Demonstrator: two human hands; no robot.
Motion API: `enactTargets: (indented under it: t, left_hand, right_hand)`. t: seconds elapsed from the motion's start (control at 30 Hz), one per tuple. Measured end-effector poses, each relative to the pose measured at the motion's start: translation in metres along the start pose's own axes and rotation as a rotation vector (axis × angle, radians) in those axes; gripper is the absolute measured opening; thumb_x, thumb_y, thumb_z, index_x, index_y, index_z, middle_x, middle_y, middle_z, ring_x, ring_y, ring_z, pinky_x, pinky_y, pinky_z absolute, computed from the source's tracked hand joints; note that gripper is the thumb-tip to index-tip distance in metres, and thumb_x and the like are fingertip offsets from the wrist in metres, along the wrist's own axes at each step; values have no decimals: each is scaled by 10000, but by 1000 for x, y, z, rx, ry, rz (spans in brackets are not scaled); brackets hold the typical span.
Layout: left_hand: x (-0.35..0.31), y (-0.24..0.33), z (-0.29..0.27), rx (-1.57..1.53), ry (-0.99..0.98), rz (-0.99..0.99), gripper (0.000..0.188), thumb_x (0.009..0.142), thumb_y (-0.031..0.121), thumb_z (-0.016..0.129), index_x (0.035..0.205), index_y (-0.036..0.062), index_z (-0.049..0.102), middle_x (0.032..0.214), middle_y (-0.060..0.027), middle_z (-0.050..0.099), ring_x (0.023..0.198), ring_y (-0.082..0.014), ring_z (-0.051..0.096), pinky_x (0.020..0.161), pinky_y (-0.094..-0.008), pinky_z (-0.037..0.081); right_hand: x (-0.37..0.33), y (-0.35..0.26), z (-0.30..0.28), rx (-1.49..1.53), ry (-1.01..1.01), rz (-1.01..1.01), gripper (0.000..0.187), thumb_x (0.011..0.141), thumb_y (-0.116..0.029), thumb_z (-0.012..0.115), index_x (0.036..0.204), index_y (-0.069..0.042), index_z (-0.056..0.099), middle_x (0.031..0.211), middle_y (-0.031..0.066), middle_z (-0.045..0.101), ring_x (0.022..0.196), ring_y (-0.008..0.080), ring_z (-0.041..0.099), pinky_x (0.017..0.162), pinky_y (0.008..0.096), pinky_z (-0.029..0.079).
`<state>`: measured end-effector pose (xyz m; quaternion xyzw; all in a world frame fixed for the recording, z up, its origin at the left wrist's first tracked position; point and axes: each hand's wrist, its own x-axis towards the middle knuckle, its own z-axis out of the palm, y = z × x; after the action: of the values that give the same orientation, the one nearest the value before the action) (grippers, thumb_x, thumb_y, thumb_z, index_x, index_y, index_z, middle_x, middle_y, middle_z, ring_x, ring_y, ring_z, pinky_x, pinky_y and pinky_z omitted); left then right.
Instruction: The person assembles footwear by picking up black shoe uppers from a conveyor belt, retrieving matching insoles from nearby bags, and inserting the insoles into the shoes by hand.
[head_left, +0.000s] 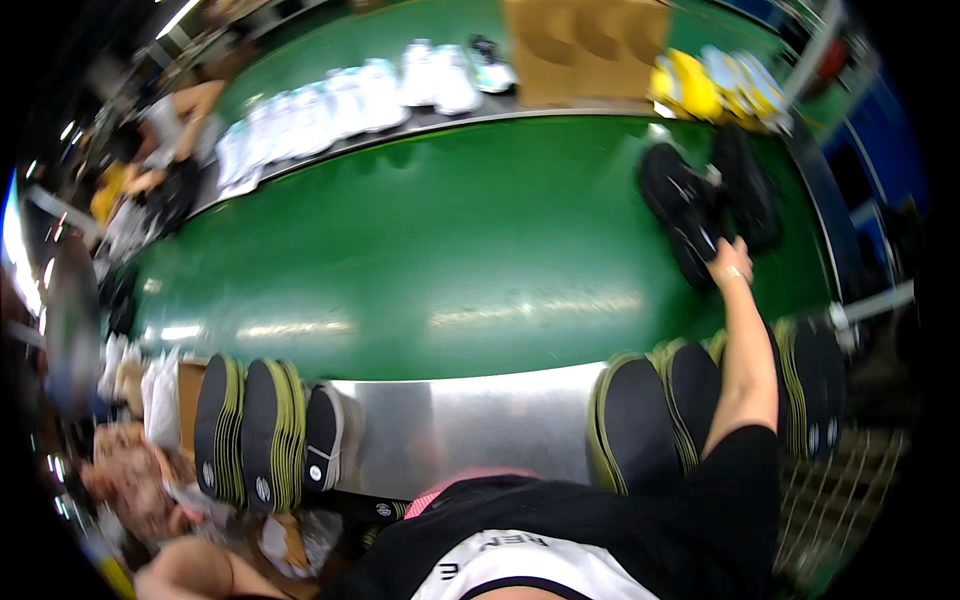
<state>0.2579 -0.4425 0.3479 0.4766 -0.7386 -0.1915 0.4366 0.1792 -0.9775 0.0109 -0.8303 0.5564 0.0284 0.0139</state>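
Observation:
My right arm stretches forward over the green surface, and my right hand point(733, 262) is closed at the heel end of a black shoe point(682, 205). Its fingers are small and slightly blurred there. A second black shoe point(746, 185) lies just to the right of the first. Of my left arm only a bent part shows at the lower left edge; the left hand is out of sight. Stacks of black insoles with yellow-green edges point(640, 415) stand under and beside my right forearm. More insole stacks point(268, 430) are on the left, next to a grey-edged stack point(330, 435).
A green conveyor belt point(430, 250) runs across, with a metal ledge point(470, 420) on my side. Along the far shelf stand white shoes point(330, 105), brown cardboard point(587, 50) and yellow shoes point(690, 85). Another person's arm point(190, 120) is at the far left. A wire rack point(840, 510) is at the lower right.

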Motion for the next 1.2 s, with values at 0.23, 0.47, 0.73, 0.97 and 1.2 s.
enactTargets:
  t: [0.23, 0.47, 0.73, 0.97, 1.2]
  left_hand:
    - [-60, -77, -19, -406, -5, -580, 170, 782, 153, 566, 864, 7, 538, 841, -63, 558, 777, -179, 537, 705, -297, 431]
    - [-111, -187, 82, -651, 738, -1142, 364, 824, 250, 541, 1104, 43, 435, 997, -70, 529, 871, -123, 510, 762, -266, 415]
    - [-195, -212, 202, -428, 742, -1146, 714, 763, 379, 588, 1284, 38, 239, 1207, -168, 373, 1039, -232, 443, 775, -310, 417]
    - [-289, -143, 213, -770, 754, -1457, 592, 782, 331, 581, 1216, 0, 350, 1098, -103, 482, 888, -146, 502, 788, -273, 411]
    - [-339, -108, 225, -695, 512, -1427, 554, 784, 341, 564, 1173, -16, 396, 1066, -127, 513, 921, -171, 511, 808, -281, 410]
  right_hand:
    - [-30, -47, -28, 145, 158, -546, 386, 553, -302, 725, 768, -28, 559, 878, 143, 566, 752, 349, 552, 656, 411, 451]
    - [-197, -135, -99, 173, -80, -993, 470, 641, -499, 589, 646, -29, 578, 696, 150, 579, 648, 305, 578, 579, 403, 463]
    - [-380, -135, -42, -18, -558, -1362, 466, 730, -489, 507, 773, -35, 606, 787, 153, 590, 741, 299, 597, 627, 398, 477]
    - [-439, -176, -174, 715, -718, -1946, 331, 800, -329, 503, 955, -40, 546, 911, 105, 569, 849, 279, 556, 726, 355, 451]
    - [-585, -220, -266, 314, -696, -2795, 385, 690, -327, 534, 961, -57, 497, 886, 101, 563, 931, 275, 519, 820, 383, 404]
